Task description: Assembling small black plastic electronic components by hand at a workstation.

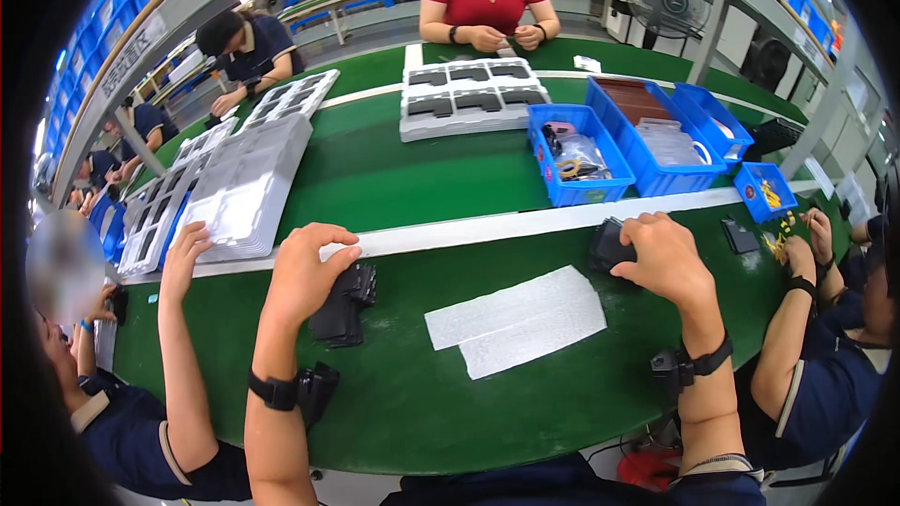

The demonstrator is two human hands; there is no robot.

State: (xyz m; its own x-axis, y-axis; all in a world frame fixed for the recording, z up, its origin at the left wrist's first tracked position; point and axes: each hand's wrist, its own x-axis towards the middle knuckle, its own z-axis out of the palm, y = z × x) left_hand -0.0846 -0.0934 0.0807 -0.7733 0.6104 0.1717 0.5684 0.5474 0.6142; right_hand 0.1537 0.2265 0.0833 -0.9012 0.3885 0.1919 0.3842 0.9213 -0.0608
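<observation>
Head cam (only view): two piles of thin black parts on the green bench (403,412). Left pile (339,314) is left of ctr, a bit fanned/uneven; right pile (607,244) is right of ctr, by the white strip (441,234). White sheets (516,323) lie flat between them, two overlapping afaict. Prob one pile per side so each hand has parts in easy reach, w/ mid area kept for the sheets. Blue bins (586,189) upper right & stacked trays (248,189) upper left sit past the strip, prob to keep the near work area free.

L hand (311,267): over top end of left pile, thumb & index apart w/ visible gap, other fingers loosely bent. Nothing seen in it; contact w/ pile unclear.

R hand (667,258): half-curled at right edge of right pile, thumb low, fingers high, pile corner btwn. Prob steadying or pinching it, but can't tell if grip is actually closed.
</observation>
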